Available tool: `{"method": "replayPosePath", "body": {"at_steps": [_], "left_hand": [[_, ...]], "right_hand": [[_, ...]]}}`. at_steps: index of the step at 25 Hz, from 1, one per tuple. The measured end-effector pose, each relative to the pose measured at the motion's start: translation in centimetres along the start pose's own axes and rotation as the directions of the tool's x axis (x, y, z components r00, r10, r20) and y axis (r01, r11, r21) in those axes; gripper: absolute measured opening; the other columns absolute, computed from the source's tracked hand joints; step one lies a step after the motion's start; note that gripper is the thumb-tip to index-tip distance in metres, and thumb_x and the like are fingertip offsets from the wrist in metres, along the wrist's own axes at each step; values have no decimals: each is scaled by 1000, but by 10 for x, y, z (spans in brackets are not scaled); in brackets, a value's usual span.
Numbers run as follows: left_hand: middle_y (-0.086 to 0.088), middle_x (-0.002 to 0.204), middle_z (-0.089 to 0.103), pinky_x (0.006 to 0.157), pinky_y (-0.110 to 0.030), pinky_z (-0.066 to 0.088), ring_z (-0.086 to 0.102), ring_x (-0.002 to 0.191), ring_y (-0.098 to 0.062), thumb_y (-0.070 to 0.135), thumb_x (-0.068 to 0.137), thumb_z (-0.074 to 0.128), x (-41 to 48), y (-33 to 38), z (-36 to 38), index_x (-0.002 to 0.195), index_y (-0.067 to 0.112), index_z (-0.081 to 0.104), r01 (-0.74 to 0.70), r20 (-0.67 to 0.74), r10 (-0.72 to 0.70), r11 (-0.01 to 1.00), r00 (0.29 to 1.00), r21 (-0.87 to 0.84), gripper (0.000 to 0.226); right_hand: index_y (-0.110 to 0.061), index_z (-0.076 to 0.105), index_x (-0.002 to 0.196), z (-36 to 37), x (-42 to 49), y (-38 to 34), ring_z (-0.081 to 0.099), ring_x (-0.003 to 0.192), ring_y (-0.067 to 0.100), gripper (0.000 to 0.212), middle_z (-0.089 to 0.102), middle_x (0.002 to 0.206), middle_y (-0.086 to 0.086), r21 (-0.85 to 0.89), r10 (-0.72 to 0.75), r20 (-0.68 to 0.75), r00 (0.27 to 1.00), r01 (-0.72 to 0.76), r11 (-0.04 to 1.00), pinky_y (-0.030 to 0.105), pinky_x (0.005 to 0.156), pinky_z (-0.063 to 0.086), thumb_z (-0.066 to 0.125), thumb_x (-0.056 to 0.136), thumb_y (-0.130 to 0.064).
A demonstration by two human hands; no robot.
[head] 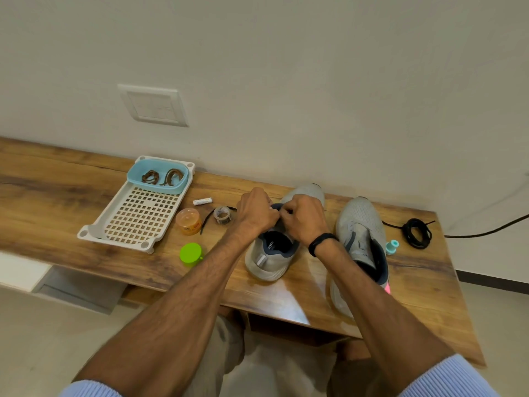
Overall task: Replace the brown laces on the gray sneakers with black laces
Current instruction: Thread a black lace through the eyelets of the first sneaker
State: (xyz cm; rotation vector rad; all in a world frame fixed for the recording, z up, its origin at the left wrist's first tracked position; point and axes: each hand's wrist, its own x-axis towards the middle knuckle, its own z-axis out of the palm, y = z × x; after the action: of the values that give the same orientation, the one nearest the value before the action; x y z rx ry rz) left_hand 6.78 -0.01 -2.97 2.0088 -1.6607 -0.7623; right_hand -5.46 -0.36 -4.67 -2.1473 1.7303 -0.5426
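Two gray sneakers stand on the wooden table. Over the tongue of the left sneaker (270,257) my left hand (256,212) and my right hand (303,217) meet, fingers curled, pinching a black lace; the lace between the fingers is mostly hidden. A loose end of that black lace (206,222) trails left across the table. The right sneaker (361,239) has no lace. A coiled black lace (416,233) lies right of it. Two brown laces (161,177) sit coiled in a blue bowl (157,186).
The blue bowl rests in a white perforated tray (137,216) at the left. Between tray and shoe are an orange jar (188,221), a green lid (191,254), a tape roll (222,214) and a small white tube (202,201). A teal spool (391,247) stands near the right sneaker. A black cable (486,231) runs off right.
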Motion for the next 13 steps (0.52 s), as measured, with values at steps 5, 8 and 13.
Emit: {"method": "replayPosePath", "body": {"at_steps": [5,8,13], "left_hand": [[-8,51,48,50,-35,38,52,59,-37,0,70,53,-2,0,0,50,13,48,54,-16,-53,998,998,41,24],[-26,83,67,57,-42,50,65,84,-42,3,77,53,0,-2,-3,56,11,44,106,-84,-105,994,991,8,24],[-23,95,65,45,-34,40,66,83,-38,7,81,55,3,-1,-3,59,13,40,119,-88,-119,993,989,-3,27]], "right_hand": [[-3,74,86,6,0,-1,60,81,27,25,66,85,13,-53,-48,39,998,50,997,29,63,35,53,94,-14],[-13,77,96,-5,4,7,66,88,20,19,74,93,4,47,14,59,998,-17,999,28,73,50,61,92,-21],[-17,79,93,-10,-3,9,66,83,14,16,75,89,-1,122,39,-8,999,-38,992,19,64,44,65,88,-23]]}}
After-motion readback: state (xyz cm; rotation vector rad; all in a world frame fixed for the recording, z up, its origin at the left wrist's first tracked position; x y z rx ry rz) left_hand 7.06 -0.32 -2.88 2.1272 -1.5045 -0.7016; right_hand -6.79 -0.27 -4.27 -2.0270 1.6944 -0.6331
